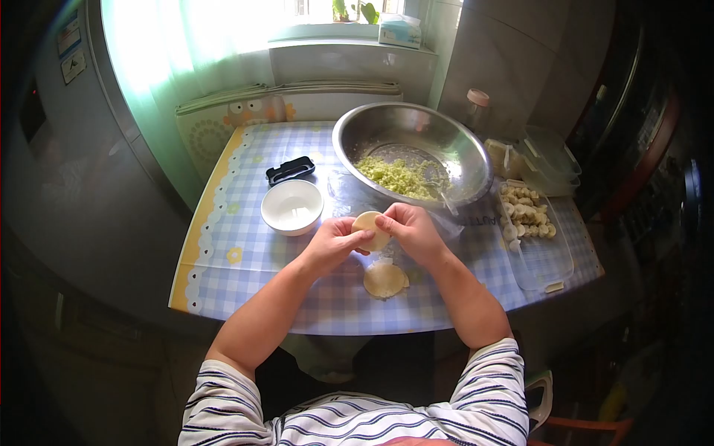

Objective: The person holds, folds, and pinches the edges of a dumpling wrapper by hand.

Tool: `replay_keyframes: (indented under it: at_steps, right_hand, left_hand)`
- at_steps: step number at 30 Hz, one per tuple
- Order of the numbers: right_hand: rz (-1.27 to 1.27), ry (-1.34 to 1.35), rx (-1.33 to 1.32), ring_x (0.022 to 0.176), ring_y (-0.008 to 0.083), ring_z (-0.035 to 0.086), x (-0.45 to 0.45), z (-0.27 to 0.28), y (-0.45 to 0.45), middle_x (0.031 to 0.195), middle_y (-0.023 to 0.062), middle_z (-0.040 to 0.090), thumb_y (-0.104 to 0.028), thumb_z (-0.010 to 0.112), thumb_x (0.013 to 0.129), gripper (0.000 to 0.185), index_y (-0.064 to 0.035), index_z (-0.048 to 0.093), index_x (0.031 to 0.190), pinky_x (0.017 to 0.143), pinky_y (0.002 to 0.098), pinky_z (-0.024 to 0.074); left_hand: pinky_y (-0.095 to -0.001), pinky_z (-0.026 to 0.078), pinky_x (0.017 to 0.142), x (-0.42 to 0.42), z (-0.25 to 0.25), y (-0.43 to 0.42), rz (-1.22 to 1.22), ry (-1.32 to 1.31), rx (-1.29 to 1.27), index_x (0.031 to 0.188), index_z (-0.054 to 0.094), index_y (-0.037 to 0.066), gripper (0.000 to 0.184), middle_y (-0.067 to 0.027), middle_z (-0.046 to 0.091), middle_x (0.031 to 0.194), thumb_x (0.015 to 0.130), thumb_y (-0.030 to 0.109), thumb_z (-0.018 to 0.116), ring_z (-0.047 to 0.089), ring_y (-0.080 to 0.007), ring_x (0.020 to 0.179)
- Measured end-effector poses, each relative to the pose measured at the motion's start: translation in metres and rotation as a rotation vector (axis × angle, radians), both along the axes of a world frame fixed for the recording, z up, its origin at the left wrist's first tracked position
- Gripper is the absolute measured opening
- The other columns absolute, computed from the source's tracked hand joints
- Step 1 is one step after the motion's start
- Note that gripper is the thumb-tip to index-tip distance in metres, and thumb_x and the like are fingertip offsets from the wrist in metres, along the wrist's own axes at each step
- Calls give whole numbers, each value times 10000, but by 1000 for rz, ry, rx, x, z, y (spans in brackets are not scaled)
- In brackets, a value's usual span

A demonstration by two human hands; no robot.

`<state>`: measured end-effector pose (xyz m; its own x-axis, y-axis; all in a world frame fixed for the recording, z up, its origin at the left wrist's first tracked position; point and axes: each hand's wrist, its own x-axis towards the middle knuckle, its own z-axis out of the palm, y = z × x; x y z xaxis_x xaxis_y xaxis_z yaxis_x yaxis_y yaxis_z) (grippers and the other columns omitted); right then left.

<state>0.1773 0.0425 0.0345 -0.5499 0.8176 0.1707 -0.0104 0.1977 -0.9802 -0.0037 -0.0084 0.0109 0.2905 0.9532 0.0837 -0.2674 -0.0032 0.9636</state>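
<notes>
Between my two hands, above the middle of the table, a round dumpling wrapper (369, 226) is held up by its edges. My left hand (336, 242) grips its left side, thumb on the face. On the other side my right hand (410, 229) pinches the upper right edge. Just below them a pile of dumpling wrappers (385, 280) lies on the checked cloth. Beyond my hands stands a large steel basin (461, 137) with chopped green filling (401, 177) and a utensil handle at its near rim. To the left is a white bowl (291, 207).
A black plastic holder (290, 171) lies behind the bowl. At the right, a clear plastic tray (541, 266) contains several folded dumplings (528, 212). Stacked clear containers (549, 160) and a pink-lidded jar (477, 106) stand at the back right. The checked tablecloth (245, 286) covers the table.
</notes>
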Motion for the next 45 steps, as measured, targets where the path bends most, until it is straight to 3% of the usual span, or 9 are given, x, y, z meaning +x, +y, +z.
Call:
replay_keyframes:
  at_steps: [13,34,45]
  right_hand:
    - [48,87,-66,698,61,541,0,1,1,780,26,622,-203,624,864,203,0,615,861,631,213,442]
    - [23,4,5,639,50,501,1,-8,6,697,2,589,-222,614,868,234,-13,609,764,587,202,414]
    - [-8,-9,49,656,54,521,0,-4,2,712,3,603,-216,614,867,215,-15,620,790,603,203,427]
  left_hand:
    - [-258,493,691,0,-1,1,-28,12,-7,1016,622,4,259,-56,645,907,858,209,633,603,-102,801]
    - [-246,483,729,-1,0,2,109,-36,43,1018,596,-54,319,-78,646,903,865,225,621,608,-109,803]
    - [-260,518,715,1,0,1,-9,-41,-30,1037,620,8,298,-70,648,923,866,252,622,627,-130,812]
